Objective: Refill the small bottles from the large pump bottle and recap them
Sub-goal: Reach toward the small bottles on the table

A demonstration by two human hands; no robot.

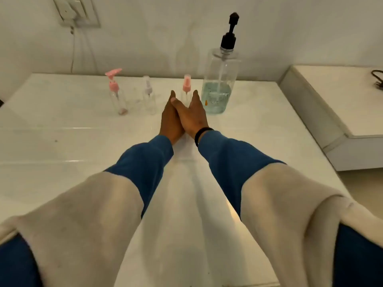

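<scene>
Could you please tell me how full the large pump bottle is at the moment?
Roughly a third full. The large pump bottle stands upright, and bluish liquid shows through its clear wall only in the lower part.

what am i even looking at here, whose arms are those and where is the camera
There is one picture, taken by a wide-angle camera worn on a person's head, looking forward and down. No robot is involved. The arms in blue and beige sleeves are the wearer's own. The left hand and right hand are stretched out on the white counter, fingers straight and pressed together, holding nothing. Behind them stand three small clear bottles with pump or spray tops, all capped. To their right is the large pump bottle with a black pump, partly filled with bluish liquid.
</scene>
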